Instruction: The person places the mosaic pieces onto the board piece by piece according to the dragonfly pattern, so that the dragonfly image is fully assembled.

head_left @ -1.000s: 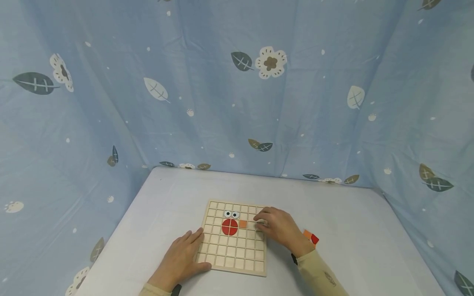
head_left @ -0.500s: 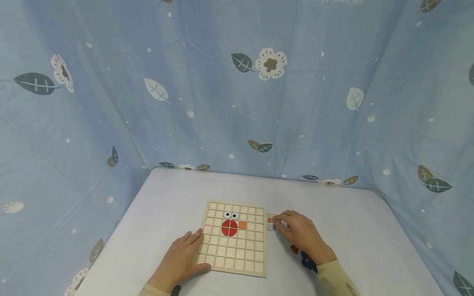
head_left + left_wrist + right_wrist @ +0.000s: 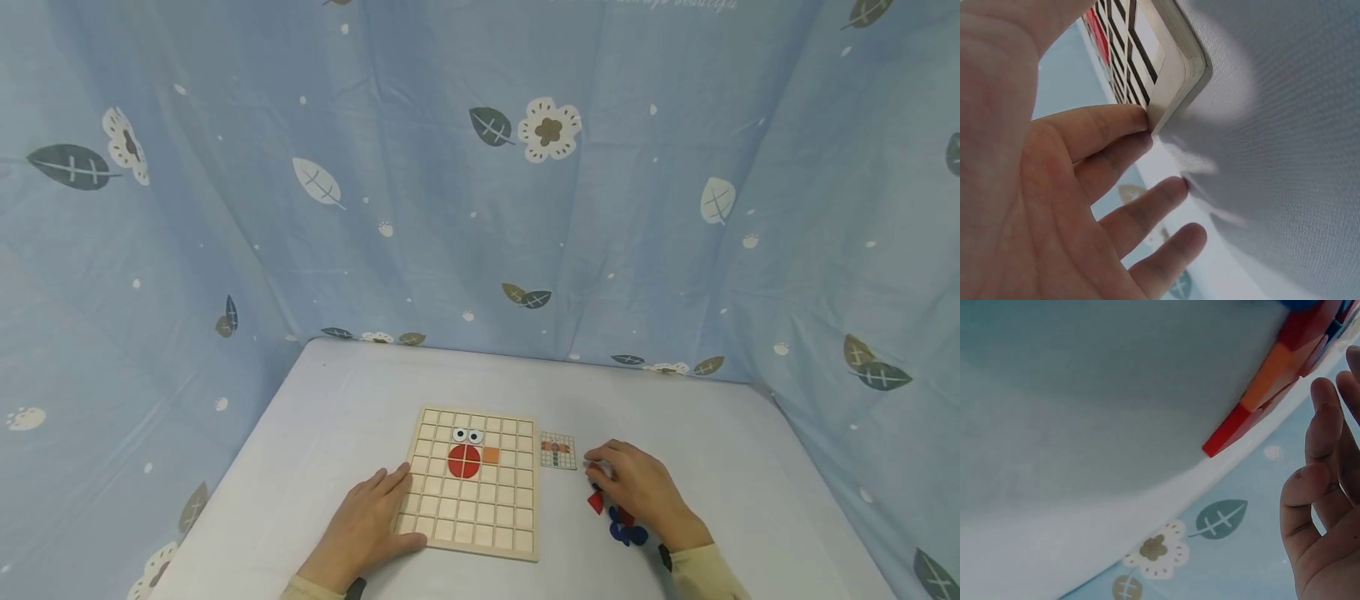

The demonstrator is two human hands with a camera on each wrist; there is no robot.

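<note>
A wooden grid board [image 3: 465, 530] lies on the table. Red quarter-round pieces form a disc [image 3: 464, 461] on it, with two eye tiles [image 3: 467, 436] above and an orange square [image 3: 491, 456] at the right. My left hand [image 3: 362, 529] rests against the board's near left corner, fingertips touching its edge in the left wrist view. My right hand [image 3: 641, 487] hovers over loose pieces with bent fingers, and nothing shows between them. Beneath it are a red piece [image 3: 596, 502] and blue pieces [image 3: 624, 533]; the hand hides others. The right wrist view shows an orange piece [image 3: 1269, 378] among red ones.
A small printed pattern card [image 3: 558, 451] lies just right of the board. The white table [image 3: 375, 383] meets a blue patterned curtain [image 3: 420, 208] at the back and sides.
My right hand has moved right, from the board's right side past the pattern card to the loose pieces, uncovering the card. The left hand has stayed on the board's corner.
</note>
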